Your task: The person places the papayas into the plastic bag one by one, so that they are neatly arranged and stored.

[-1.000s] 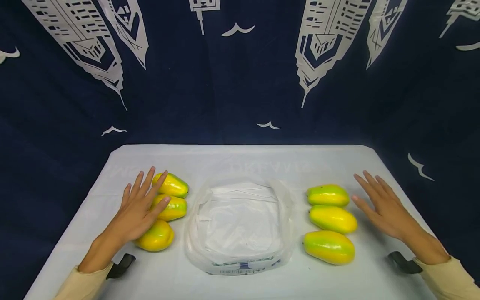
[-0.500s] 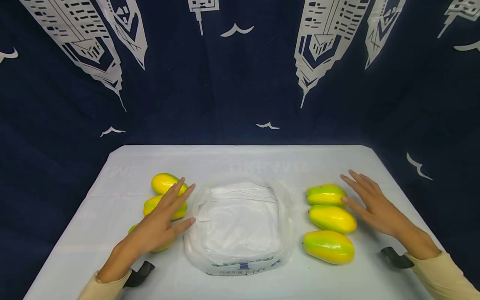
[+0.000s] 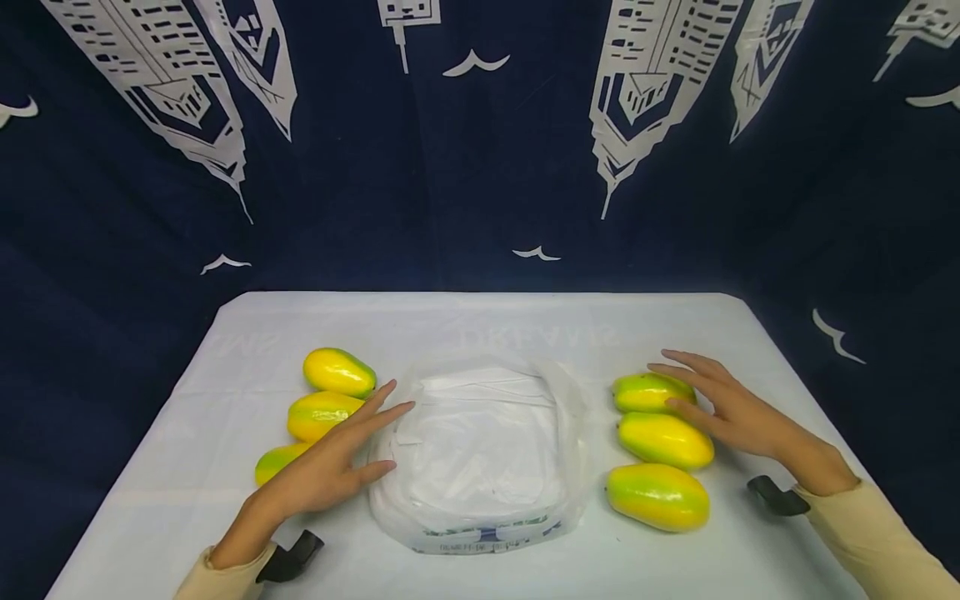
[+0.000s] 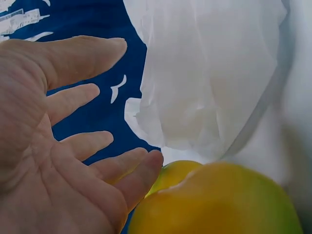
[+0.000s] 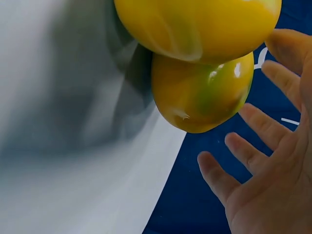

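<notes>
My left hand (image 3: 330, 471), fingers spread and holding nothing, hovers between the left row of yellow-green papayas (image 3: 339, 372) and the plastic bag (image 3: 480, 533). It partly covers the nearest papaya (image 3: 279, 460) of that row, and its fingertips overlap the bag's left rim. Over on the right, my other hand (image 3: 738, 414) reaches across the end of the farthest papaya (image 3: 647, 392), thumb apart from the fingers. In the right wrist view its loosely bent fingers stand beside two papayas (image 5: 202, 92) without gripping them. The translucent bag lies with its mouth spread wide.
Two more papayas of the right row lie closer to me, the middle one (image 3: 666, 440) and the nearest one (image 3: 657, 497). White cloth covers the table (image 3: 480, 321). A dark blue curtain (image 3: 442, 183) with white prints hangs behind the far edge.
The left hand has moved right and toward me, off the left papayas to the bag's edge. The right hand has moved left over the farthest right papaya. Papayas and bag stay put.
</notes>
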`<state>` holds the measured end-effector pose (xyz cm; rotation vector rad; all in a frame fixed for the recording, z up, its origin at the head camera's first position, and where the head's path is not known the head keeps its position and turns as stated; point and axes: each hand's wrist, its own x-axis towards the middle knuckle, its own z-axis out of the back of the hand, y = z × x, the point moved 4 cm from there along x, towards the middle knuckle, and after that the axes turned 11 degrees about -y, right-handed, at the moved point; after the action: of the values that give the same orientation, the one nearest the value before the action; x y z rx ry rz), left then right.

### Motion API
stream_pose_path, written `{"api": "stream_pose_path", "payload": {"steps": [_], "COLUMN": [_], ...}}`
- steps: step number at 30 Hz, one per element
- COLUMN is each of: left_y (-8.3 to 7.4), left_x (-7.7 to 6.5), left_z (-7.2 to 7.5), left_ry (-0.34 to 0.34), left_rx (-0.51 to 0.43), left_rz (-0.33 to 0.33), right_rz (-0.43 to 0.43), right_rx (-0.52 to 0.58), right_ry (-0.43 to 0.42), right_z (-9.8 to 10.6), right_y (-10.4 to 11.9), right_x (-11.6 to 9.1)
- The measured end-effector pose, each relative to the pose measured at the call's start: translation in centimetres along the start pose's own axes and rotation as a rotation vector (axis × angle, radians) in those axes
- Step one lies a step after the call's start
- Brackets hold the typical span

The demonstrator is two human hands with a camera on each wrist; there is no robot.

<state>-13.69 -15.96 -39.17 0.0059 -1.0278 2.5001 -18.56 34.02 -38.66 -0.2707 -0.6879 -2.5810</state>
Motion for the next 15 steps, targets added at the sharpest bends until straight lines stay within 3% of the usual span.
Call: {"api": "stream_pose_path", "payload": {"steps": [15], "left_y": [0.20], "left_x": [0.06], "left_z": [-0.69], "left_ry": [0.009], "left_rx": [0.003], "left_rz": [0.016], "right_rz": [0.021], "right_rx": [0.006], "right_ry": [0.037], "right_z": [-0.84], "right_y": [-0.37], "right_x": [0.52]}}
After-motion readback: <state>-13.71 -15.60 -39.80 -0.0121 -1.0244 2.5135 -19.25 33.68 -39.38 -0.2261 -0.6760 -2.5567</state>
